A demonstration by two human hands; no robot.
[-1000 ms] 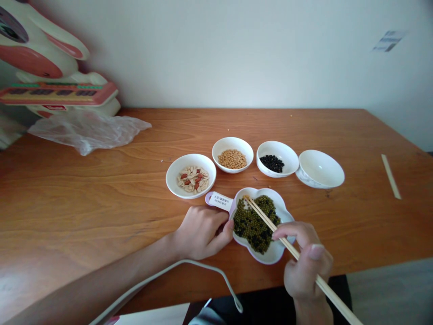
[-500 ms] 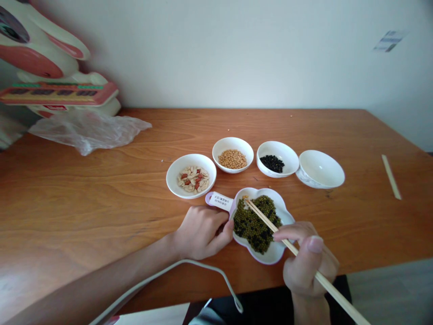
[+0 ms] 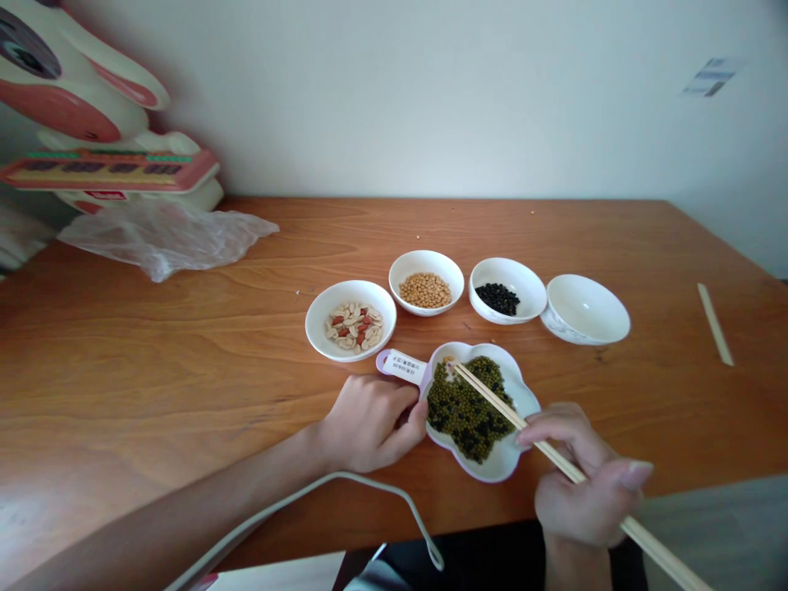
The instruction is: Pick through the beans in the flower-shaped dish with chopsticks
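A flower-shaped white dish (image 3: 526,402) with a purple rim and a labelled handle holds green beans mixed with darker ones. My left hand (image 3: 373,420) is closed at its left edge, thumb and finger against the rim. In my right hand (image 3: 584,476) is a pair of wooden chopsticks (image 3: 492,398), their tips at a few pale bits in the dish's upper left. Behind the dish stand white bowls: one with peanuts (image 3: 354,326), one with yellow beans (image 3: 424,290), one with black beans (image 3: 498,299), and an empty one (image 3: 584,308).
A flat wooden stick (image 3: 715,325) lies at the right of the table (image 3: 185,369). At the back left are a crumpled clear plastic bag (image 3: 166,238) and a rabbit-shaped toy with a keyboard (image 3: 111,171). A pale cable (image 3: 336,474) loops below my left forearm.
My right hand has moved a little right, and its thumb has lifted off to the right. The chopstick tips have shifted slightly right within the dish. My left hand stays at the rim.
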